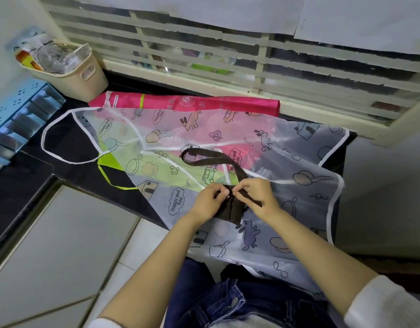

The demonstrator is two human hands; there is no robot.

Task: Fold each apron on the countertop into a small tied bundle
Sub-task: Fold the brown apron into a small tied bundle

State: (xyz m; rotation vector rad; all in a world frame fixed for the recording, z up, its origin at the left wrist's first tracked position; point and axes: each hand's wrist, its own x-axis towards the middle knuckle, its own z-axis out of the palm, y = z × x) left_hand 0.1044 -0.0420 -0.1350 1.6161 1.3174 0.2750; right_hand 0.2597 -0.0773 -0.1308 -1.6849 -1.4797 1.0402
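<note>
Head view, left grip (pixel 210 197) and right grip (pixel 254 195) pinching brown apron bundle (pixel 228 214) between them

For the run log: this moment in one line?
tying | left hand holds folded dark-brown fabric bundle | right hand pinches its brown strap

The black tabletop (pixel 26 178) bears a beige plastic basket (pixel 86 79) far left, a pink apron (pixel 180 102) behind, a translucent printed apron (pixel 299 162) nearer.

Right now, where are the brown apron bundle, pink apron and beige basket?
brown apron bundle (pixel 229 213): head view, folded body.
pink apron (pixel 251 104): head view, top strip.
beige basket (pixel 81 87): head view, front wall.
</note>
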